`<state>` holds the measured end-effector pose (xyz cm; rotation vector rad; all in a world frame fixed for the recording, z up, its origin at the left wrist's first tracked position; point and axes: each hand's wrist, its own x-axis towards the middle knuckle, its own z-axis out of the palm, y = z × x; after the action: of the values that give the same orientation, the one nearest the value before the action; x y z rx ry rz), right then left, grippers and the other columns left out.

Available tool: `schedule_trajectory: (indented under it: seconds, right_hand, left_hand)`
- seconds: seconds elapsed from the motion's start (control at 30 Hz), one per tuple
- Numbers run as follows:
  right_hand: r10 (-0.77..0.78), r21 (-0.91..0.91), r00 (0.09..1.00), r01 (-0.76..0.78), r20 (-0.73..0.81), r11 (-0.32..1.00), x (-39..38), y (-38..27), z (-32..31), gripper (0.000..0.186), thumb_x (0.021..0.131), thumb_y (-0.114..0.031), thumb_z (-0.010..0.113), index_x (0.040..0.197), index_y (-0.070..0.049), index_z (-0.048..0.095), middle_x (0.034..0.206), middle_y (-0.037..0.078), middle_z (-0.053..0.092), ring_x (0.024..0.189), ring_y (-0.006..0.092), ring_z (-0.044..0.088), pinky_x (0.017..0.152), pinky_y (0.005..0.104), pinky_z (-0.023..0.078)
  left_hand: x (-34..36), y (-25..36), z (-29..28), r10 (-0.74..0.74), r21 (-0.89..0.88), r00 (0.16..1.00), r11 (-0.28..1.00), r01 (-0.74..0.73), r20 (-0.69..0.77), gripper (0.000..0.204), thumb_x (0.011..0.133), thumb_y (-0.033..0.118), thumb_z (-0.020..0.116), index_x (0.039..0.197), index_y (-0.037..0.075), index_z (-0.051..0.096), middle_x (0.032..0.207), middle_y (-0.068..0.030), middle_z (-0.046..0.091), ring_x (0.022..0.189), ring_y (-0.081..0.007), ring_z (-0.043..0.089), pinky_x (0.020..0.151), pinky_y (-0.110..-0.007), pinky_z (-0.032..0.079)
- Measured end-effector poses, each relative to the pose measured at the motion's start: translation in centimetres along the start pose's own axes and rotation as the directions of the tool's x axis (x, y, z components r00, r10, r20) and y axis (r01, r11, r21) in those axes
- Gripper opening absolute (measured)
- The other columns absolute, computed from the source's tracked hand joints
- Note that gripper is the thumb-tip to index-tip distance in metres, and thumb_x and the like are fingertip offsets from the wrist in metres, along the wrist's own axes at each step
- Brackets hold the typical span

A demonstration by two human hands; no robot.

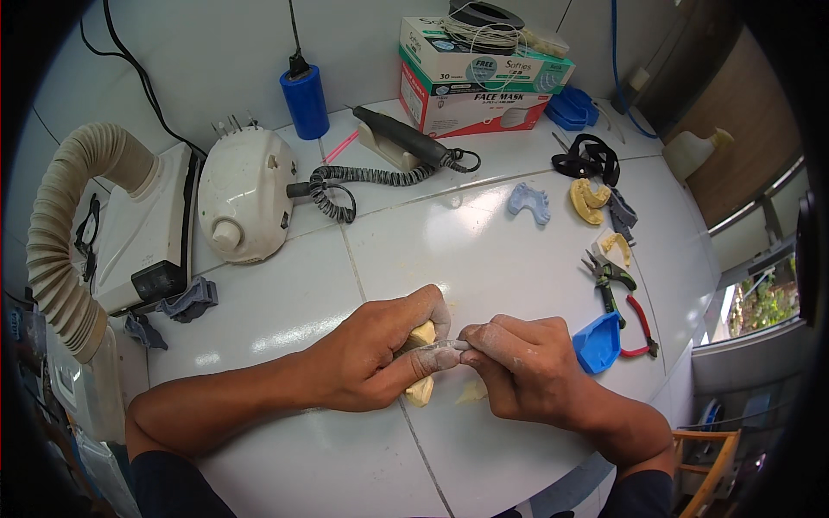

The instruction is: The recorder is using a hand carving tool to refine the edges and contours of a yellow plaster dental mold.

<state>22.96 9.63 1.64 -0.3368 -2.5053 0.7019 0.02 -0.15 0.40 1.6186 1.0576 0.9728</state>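
Note:
In the middle of the white table, my left hand (367, 350) is closed round a pale yellow plaster dental cast (420, 393), whose ends stick out above and below the thumb. My right hand (535, 367) is pinched at the left thumb's tip. Between its fingertips shows the end of a small, slim greyish piece (459, 344), too covered to name. Whitish dust coats the fingers of both hands. Some pale yellow powder (471, 392) lies on the tiles under the right hand.
Right of my hands lie a blue scoop-like tray (598, 344), red-handled pliers (641, 328) and green-black pliers (611, 276). Further back are a blue dental cast (528, 203) and a yellow one (587, 201). A rotary handpiece (397, 134), its white control unit (244, 194) and a ribbed hose (52, 224) stand behind left.

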Motion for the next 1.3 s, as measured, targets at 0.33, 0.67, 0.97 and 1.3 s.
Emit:
schedule_trajectory:
  seconds: [0.33, 0.67, 0.97, 1.3]
  right_hand:
    - [-0.004, 0.026, 1.000, 0.004, 0.020, 1.000, 0.1, 0.0, -0.4, 0.009, 0.093, -0.007, 0.078, 0.098, -0.005, 0.071, 0.072, 0.006, 0.064, 0.050, 0.0236, 0.059, 0.044, 0.0359, 0.045]
    - [-0.021, -0.042, 0.996, 0.024, 0.082, 0.999, 0.1, 0.4, -1.3, 0.012, 0.087, -0.007, 0.081, 0.096, -0.006, 0.072, 0.069, 0.004, 0.061, 0.049, 0.0211, 0.058, 0.043, 0.0346, 0.044]
    - [-0.008, -0.088, 0.995, 0.017, 0.102, 0.996, 0.0, 0.2, -1.5, 0.012, 0.087, -0.009, 0.081, 0.093, -0.008, 0.071, 0.068, 0.003, 0.059, 0.049, 0.0217, 0.057, 0.043, 0.0356, 0.043]
    - [0.005, -0.096, 0.995, 0.005, 0.097, 0.995, 0.0, 0.2, -1.5, 0.012, 0.088, -0.009, 0.080, 0.093, -0.008, 0.070, 0.068, 0.003, 0.059, 0.049, 0.0226, 0.057, 0.043, 0.0361, 0.043]
  left_hand:
    - [0.1, 0.0, 0.2, 0.033, 0.039, 0.999, 0.999, -0.033, -0.021, 0.023, 0.110, 0.025, 0.066, 0.113, 0.007, 0.053, 0.079, -0.0039, 0.059, 0.068, -0.0123, 0.056, 0.061, -0.031, 0.043]
    - [0.3, 0.1, 0.1, -0.021, 0.051, 1.000, 0.999, 0.020, 0.017, 0.024, 0.108, 0.024, 0.070, 0.113, 0.008, 0.052, 0.080, -0.0043, 0.061, 0.069, -0.0132, 0.058, 0.061, -0.031, 0.043]
    - [0.2, -0.2, 0.0, -0.076, 0.066, 0.997, 0.995, 0.075, 0.024, 0.024, 0.107, 0.023, 0.070, 0.114, 0.008, 0.052, 0.084, -0.0058, 0.063, 0.071, -0.0138, 0.059, 0.062, -0.032, 0.044]
    - [0.4, 0.3, -0.1, -0.076, 0.099, 0.996, 0.992, 0.072, 0.036, 0.024, 0.110, 0.026, 0.068, 0.114, 0.009, 0.052, 0.082, -0.0066, 0.062, 0.069, -0.0135, 0.058, 0.060, -0.033, 0.042]
